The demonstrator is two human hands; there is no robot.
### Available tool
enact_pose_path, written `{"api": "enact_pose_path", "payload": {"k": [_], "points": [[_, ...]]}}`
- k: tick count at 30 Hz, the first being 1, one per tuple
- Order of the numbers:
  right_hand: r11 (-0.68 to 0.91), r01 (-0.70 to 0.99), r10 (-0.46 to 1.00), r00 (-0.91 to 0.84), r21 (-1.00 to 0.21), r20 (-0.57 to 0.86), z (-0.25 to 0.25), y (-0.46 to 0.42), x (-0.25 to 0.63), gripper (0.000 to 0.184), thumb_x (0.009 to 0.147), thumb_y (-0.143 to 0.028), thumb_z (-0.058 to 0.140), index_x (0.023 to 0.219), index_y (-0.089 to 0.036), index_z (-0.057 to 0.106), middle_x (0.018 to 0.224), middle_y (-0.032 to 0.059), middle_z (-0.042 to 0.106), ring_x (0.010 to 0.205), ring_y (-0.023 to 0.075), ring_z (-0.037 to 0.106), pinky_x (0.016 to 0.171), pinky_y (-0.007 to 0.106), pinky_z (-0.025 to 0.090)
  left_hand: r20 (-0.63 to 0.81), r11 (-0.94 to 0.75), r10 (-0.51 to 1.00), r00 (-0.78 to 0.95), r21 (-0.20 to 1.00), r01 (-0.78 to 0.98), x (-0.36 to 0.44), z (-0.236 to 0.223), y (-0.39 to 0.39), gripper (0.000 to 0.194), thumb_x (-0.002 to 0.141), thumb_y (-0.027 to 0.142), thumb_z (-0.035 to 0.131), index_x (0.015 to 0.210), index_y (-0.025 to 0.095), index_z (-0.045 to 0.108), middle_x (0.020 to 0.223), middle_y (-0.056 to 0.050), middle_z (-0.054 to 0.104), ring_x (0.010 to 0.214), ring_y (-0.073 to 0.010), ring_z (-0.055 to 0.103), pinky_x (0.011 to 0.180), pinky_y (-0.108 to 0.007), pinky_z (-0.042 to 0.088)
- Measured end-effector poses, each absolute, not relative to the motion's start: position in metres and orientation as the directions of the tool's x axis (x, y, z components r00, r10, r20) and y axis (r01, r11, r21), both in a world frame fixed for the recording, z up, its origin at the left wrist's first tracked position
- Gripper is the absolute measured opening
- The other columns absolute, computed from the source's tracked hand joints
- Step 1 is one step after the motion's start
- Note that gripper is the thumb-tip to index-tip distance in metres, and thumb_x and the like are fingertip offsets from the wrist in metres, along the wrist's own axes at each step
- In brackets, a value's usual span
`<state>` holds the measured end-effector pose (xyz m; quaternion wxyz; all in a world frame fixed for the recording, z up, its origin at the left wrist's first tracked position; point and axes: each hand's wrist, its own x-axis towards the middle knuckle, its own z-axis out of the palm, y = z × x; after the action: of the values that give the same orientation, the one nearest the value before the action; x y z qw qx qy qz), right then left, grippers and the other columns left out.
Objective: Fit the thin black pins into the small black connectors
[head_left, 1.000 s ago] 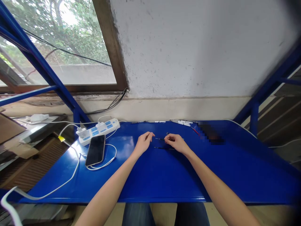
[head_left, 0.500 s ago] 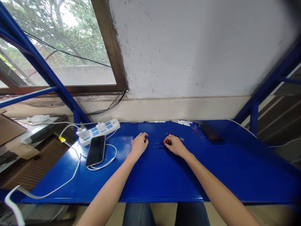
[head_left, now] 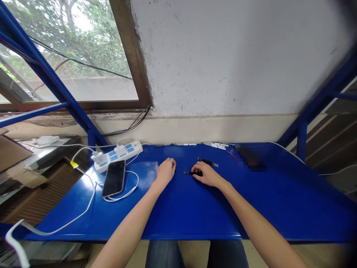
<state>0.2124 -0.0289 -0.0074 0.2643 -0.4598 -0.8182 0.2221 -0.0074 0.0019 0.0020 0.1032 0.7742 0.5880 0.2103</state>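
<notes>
My right hand (head_left: 206, 174) rests on the blue table, fingers bent and closed round thin black pen refills (head_left: 187, 172). Their pale tips stick out to the left, side by side, and the rest lies under my fingers. Just beyond that hand is a small bunch of refills (head_left: 208, 162), dark with clear ends. To the left, my left hand (head_left: 165, 170) is curled with its knuckles up on the table. Its fingertips are tucked in, so whatever they hold, if anything, is hidden.
A white power strip (head_left: 117, 155) with plugs and a phone (head_left: 113, 178) on a white cable lie at the left. Along the wall are white pen parts (head_left: 219, 145). A red thin stick (head_left: 231, 155) and a blurred dark object (head_left: 251, 158) lie at the right.
The two black refills, apart before, now lie close together under my right hand. My right hand has shifted slightly down and left. My left fingers have curled in further.
</notes>
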Motion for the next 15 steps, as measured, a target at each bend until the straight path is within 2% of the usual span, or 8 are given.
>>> {"api": "enact_pose_path", "payload": {"k": [4,10,15], "points": [[0.486,0.623,0.864,-0.447,-0.613,0.231,-0.008,-0.029,0.212,0.011,0.079,-0.012,0.058,0.087,-0.019,0.063,0.081,0.0027,0.054,0.080,0.0164,0.053,0.074,0.029,0.043,0.256,-0.327,0.938,0.233,0.432,0.841,-0.003,0.002,0.000,0.013,0.087,0.013,0.046,0.084,0.019,0.056,0.086,-0.005,0.057,0.078,-0.0179,0.057,0.068,-0.027,0.039],[0.490,0.601,0.864,-0.430,-0.631,0.261,-0.006,-0.029,0.211,0.009,0.080,-0.020,0.059,0.088,-0.019,0.064,0.079,0.0025,0.055,0.076,0.0160,0.053,0.071,0.028,0.042,0.369,-0.444,0.887,0.278,0.516,0.733,0.002,0.000,-0.002,0.012,0.089,0.016,0.042,0.084,0.020,0.052,0.087,-0.005,0.056,0.081,-0.0179,0.057,0.071,-0.027,0.040],[0.344,0.697,0.930,-0.161,-0.629,0.331,-0.010,-0.021,0.219,0.011,0.082,-0.018,0.053,0.085,-0.018,0.064,0.075,0.0024,0.054,0.071,0.0158,0.051,0.068,0.028,0.041,0.338,-0.435,0.900,0.276,0.632,0.642,0.006,-0.002,-0.004,0.010,0.090,0.019,0.040,0.086,0.021,0.050,0.078,-0.002,0.057,0.067,-0.0155,0.054,0.063,-0.025,0.037]]}}
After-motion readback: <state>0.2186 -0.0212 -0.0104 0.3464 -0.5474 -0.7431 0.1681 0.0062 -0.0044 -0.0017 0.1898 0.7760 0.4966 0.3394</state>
